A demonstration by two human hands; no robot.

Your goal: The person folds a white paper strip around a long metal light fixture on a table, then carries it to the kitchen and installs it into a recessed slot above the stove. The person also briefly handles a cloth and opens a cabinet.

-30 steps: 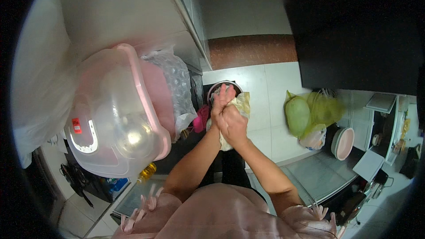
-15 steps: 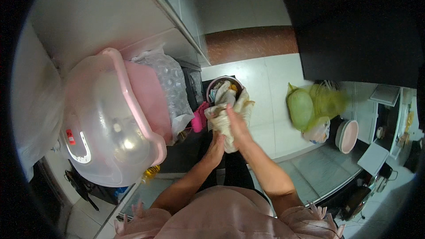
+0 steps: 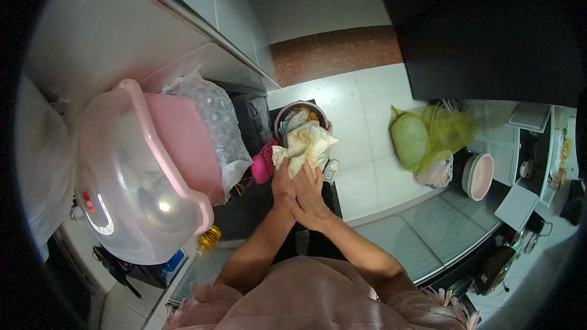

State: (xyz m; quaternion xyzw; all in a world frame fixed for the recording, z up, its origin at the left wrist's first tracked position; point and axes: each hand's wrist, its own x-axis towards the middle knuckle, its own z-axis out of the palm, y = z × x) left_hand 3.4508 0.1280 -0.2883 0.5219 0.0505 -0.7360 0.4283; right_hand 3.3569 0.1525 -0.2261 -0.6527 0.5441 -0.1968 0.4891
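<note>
A crumpled cream cloth (image 3: 309, 143) with yellowish-brown patches is bunched up in front of me, over the near side of a round bin (image 3: 277, 126). My left hand (image 3: 282, 184) is closed on the near left part of the cloth. Pressed against it, my right hand (image 3: 309, 200) grips the near edge with the fingers pointing forward. Where the two hands meet, some fingers are hidden. Inside the bin lie crumpled scraps, some pale, some orange. The cloth covers part of the opening.
At left stands a large clear tub (image 3: 131, 177) with a pink rim, beside bubble wrap (image 3: 208, 119). A bright pink item (image 3: 263, 165) lies left of the bin. To the right are a yellow-green bag (image 3: 416, 137), stacked basins (image 3: 481, 175) and a dark cabinet (image 3: 483, 36).
The cloth has gone from a squeezed, upright bunch to a looser, spread shape. My hands have come closer together and nearer to me. The view has shifted slightly.
</note>
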